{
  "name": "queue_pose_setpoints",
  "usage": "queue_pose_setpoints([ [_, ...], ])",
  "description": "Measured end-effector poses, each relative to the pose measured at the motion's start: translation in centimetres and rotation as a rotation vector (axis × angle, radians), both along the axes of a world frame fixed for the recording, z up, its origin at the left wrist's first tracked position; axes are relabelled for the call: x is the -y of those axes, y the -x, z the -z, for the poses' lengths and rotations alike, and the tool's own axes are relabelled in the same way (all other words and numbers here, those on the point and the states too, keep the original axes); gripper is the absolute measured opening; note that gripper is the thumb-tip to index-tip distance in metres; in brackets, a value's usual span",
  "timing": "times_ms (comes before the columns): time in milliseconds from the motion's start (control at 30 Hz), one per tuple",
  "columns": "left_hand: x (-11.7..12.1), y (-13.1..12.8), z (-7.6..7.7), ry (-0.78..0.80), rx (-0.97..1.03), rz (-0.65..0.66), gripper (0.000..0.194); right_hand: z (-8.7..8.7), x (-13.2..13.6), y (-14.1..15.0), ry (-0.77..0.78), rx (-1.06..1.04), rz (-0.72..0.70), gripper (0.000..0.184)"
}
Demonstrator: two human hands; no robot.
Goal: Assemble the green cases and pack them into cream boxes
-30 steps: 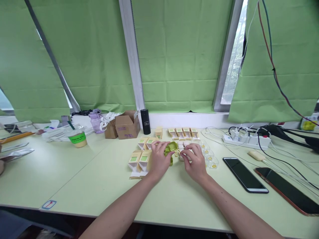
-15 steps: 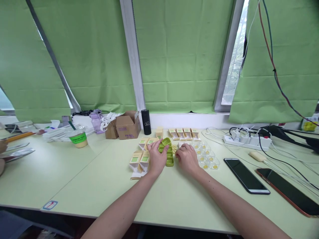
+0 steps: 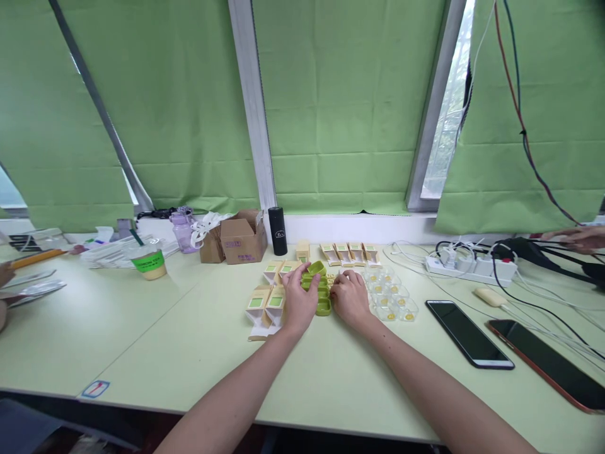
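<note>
My left hand (image 3: 301,297) bends its thumb and fingers around the left side of a small green container (image 3: 308,282). Beside it runs a row of similar olive-green containers (image 3: 323,308), one tilted at the far end. Close by on the right, my right hand (image 3: 350,296) is curled with its fingertips pressed together at the containers' right side; what they pinch is hidden. Small yellow pieces (image 3: 331,279) lie between the two hands. Clear plastic cups with yellow centres (image 3: 391,289) stand right of my right hand. Folded cream cartons with green labels (image 3: 265,304) lie left of my left hand.
More cream cartons (image 3: 350,255) stand behind. Farther back are a black bottle (image 3: 277,232), a cardboard box (image 3: 244,238) and a drink cup (image 3: 149,260). On the right lie two phones (image 3: 467,333), a power strip (image 3: 472,268) and cables. Other people's hands show at both sides.
My right hand has shifted slightly left, closer to the green containers. My left hand stays almost where it was. Another person's hand has appeared at the right edge.
</note>
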State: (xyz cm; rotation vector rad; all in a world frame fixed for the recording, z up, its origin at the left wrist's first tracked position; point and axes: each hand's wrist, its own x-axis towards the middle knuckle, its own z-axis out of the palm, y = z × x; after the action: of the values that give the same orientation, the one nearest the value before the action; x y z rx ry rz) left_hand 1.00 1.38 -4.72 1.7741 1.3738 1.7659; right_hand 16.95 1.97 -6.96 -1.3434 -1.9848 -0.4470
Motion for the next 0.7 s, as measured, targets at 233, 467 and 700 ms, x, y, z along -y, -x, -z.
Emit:
queue_pose_setpoints([
  [233, 0.1, -0.3, -0.2, 0.026, 0.040, 0.073, 0.033, -1.7, 1.6, -1.5, -0.117, -0.148, -0.018, 0.018],
  [467, 0.1, -0.7, -0.5, 0.176, 0.240, 0.215, 0.039, -0.4, 5.4, -1.6, -0.059, -0.129, -0.181, 0.018],
  [700, 0.4, -0.9, -1.1, 0.415, 0.561, 0.465, 0.056, -0.2, 6.8, -1.1, 0.189, -0.092, -0.301, 0.015],
])
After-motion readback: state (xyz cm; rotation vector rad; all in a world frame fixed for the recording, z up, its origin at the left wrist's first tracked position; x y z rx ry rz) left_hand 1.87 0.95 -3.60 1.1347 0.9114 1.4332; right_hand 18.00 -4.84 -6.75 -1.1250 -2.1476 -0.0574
